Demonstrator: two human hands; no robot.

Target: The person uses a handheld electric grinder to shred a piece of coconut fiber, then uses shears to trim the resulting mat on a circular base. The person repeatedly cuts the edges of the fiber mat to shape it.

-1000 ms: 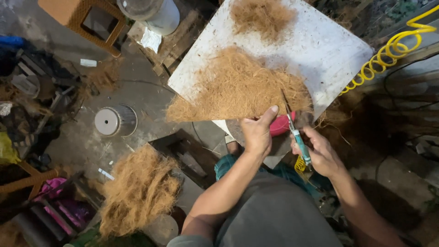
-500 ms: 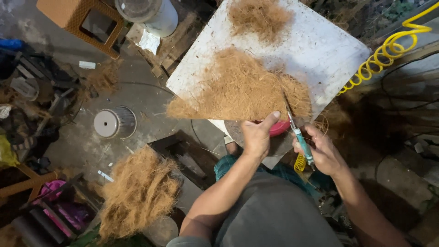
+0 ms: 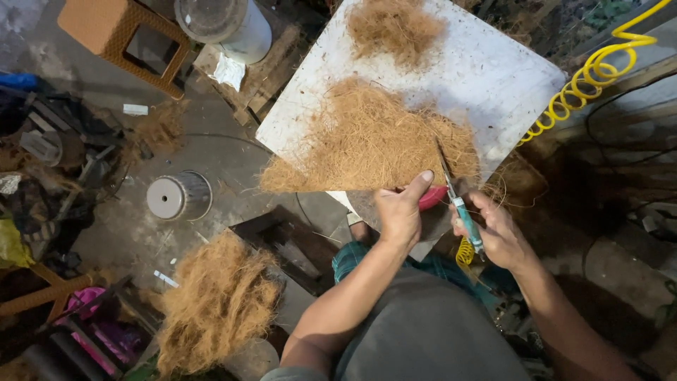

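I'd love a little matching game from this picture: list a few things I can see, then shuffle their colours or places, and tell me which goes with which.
Things:
1. springy coiled hose
2. slim tool with teal handle
3. round wire spool
4. big heap of brown coconut fibre

Descriptions:
A. on the grey floor, left of the board
B. yellow, at the upper right
C. lying on the white square board
D. held in the right hand

Pairs: 1-B, 2-D, 3-A, 4-C

The left hand rests at the heap's near edge.
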